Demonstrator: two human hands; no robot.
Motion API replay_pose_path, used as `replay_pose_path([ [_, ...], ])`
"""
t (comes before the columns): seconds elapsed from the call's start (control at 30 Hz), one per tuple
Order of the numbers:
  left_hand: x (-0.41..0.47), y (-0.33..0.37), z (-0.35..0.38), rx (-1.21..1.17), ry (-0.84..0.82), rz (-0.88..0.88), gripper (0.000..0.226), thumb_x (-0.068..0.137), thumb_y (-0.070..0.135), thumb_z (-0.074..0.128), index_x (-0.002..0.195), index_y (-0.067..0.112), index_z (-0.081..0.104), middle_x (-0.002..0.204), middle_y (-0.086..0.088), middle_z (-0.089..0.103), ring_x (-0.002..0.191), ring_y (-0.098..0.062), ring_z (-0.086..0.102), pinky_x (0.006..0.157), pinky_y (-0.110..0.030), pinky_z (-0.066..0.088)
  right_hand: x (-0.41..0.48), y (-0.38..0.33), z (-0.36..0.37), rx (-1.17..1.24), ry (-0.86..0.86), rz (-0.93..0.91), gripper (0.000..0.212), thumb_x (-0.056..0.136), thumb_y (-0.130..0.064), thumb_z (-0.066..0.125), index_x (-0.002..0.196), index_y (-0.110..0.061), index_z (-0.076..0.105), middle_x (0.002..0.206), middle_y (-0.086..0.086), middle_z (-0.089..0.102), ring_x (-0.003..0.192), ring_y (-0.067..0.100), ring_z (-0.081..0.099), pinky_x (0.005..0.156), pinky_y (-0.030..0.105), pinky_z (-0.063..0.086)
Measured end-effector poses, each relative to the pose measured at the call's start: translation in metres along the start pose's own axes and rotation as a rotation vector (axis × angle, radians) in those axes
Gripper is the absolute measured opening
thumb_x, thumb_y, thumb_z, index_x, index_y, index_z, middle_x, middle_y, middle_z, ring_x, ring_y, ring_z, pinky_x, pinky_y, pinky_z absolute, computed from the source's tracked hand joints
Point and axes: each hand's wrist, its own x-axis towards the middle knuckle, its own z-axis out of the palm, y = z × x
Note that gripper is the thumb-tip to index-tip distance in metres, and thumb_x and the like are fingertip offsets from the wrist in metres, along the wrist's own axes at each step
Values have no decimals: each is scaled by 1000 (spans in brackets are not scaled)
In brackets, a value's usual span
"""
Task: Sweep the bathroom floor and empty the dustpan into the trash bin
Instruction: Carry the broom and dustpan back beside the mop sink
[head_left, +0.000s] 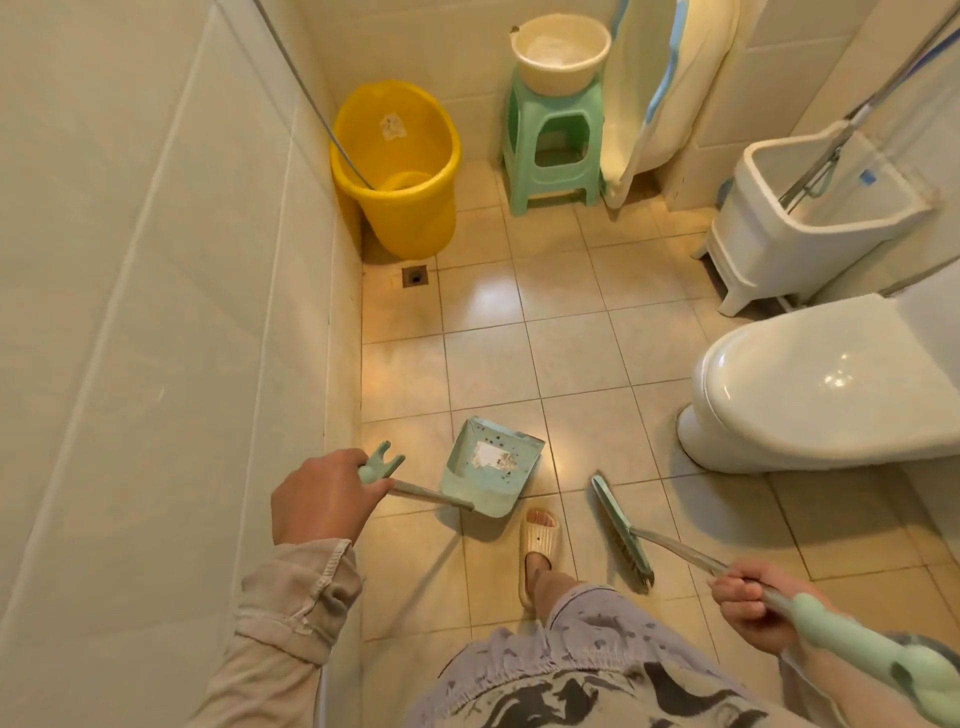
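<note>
My left hand (324, 499) grips the handle of a mint-green dustpan (488, 475), which hangs just above the tiled floor (566, 332). White paper scraps and dark specks lie inside the pan. My right hand (756, 605) holds the long handle of a mint-green broom (623, 530), whose brush head is near the floor, right of my slippered foot (540, 540). No trash bin is identifiable in view.
A yellow bucket (400, 171) stands in the far left corner beside a floor drain (414, 275). A green stool (553, 140) carries a cream basin (561, 52). A white mop bucket (810, 208) and the toilet (821, 384) stand on the right. The tiled wall runs along the left.
</note>
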Motion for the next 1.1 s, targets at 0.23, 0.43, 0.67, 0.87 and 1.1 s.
replay_pose_path([
  [0.23, 104, 44, -16, 85, -61, 14, 23, 81, 49, 60, 85, 28, 68, 73, 1, 68, 72, -23, 64, 51, -22, 34, 25, -130, 88, -67, -53, 3, 21, 88, 2, 20, 73, -6, 33, 24, 3, 31, 12, 11, 28, 21, 6, 21],
  [0.43, 195, 62, -40, 81, -38, 67, 23, 82, 49, 60, 77, 28, 67, 63, 1, 61, 65, -22, 61, 45, -20, 29, 42, -204, 156, -17, -79, -73, 26, 92, -2, 18, 72, -8, 34, 25, 2, 32, 13, 11, 28, 20, 7, 21],
  [0.67, 320, 93, -65, 94, -23, 258, 26, 82, 50, 61, 93, 28, 70, 74, -5, 68, 73, -26, 64, 52, -23, 36, 72, -248, 226, 178, -96, -171, 27, 92, -2, 19, 70, -9, 33, 26, 2, 33, 14, 9, 30, 20, 8, 20],
  [0.87, 430, 136, -102, 212, -40, 586, 27, 83, 48, 60, 100, 29, 69, 65, 4, 56, 63, -18, 56, 48, -21, 39, 91, -254, 274, 348, -51, -196, 31, 92, -2, 18, 65, -10, 31, 26, 2, 33, 14, 9, 29, 21, 7, 21],
  [1.1, 515, 215, -126, 280, 44, 840, 28, 81, 51, 62, 93, 27, 70, 66, 4, 65, 63, -18, 62, 47, -22, 45, 95, -256, 299, 551, 19, -226, 37, 93, -4, 18, 59, -14, 28, 23, 2, 31, 12, 10, 26, 22, 3, 17],
])
